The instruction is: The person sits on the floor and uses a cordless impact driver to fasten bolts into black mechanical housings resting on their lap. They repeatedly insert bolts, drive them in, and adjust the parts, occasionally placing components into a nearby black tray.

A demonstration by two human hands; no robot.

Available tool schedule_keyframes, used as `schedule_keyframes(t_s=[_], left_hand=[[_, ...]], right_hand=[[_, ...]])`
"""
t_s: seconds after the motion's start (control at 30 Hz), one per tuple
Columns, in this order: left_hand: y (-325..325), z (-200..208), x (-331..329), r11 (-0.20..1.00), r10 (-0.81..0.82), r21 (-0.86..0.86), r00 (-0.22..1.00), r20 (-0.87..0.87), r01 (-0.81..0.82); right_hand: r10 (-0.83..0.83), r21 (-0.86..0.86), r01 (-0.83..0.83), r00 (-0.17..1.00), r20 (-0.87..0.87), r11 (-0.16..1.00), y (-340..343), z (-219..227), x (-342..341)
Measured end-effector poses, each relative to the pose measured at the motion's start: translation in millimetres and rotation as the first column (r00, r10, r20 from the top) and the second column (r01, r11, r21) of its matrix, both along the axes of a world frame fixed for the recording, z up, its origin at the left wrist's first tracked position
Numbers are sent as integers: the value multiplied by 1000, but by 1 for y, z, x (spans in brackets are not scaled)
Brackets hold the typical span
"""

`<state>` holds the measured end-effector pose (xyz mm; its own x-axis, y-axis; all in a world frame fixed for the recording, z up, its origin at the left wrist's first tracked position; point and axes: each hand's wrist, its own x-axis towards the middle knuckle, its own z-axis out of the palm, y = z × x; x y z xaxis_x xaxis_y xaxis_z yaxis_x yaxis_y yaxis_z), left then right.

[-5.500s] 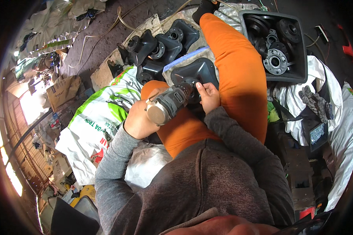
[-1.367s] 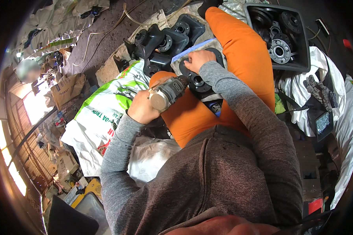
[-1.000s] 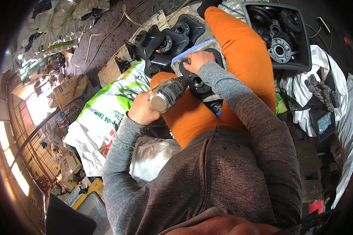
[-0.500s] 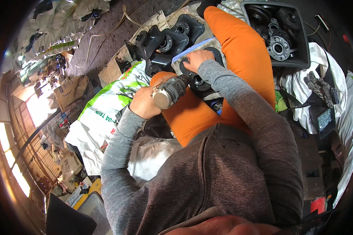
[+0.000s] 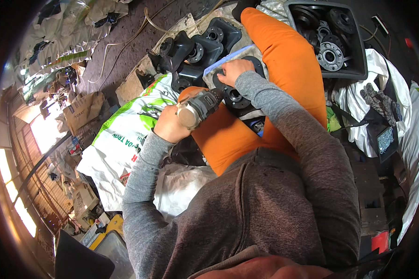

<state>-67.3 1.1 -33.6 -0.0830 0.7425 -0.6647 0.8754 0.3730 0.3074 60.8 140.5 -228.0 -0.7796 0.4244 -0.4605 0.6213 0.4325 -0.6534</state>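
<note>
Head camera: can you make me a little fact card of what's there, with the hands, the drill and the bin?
Left hand: holding the drill
Right hand: on a black part between the legs; fingertips partly hidden
Drill: grey, front end toward the black part
Bin: dark grey, holds round parts
Gloves: grey
Legs: in orange

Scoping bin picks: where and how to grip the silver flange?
Probably by the outer rim of the silver flange, pinched from above: it lies in the open-topped bin, round face up and mostly uncovered. Its centre hole might take a finger as a second hold. Its underside is hidden.
</note>
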Motion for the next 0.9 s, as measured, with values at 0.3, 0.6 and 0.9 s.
schedule_keyframes(t_s=[0.3, 0.6, 0.9], left_hand=[[17, 13, 11, 994, -66, 92, 996, 64, 60], [26, 11, 6, 998, -52, 26, 997, 59, 51], [5, -1, -6, 999, -51, 17, 996, 72, 50]], right_hand=[[7, 8, -7, 1000, -9, 1000, 0, 1, -2], [26, 22, -26, 1000, 14, 999, -1, -1, -4], [-44, 68, 49, 997, -69, 997, -5, -8, -3]])
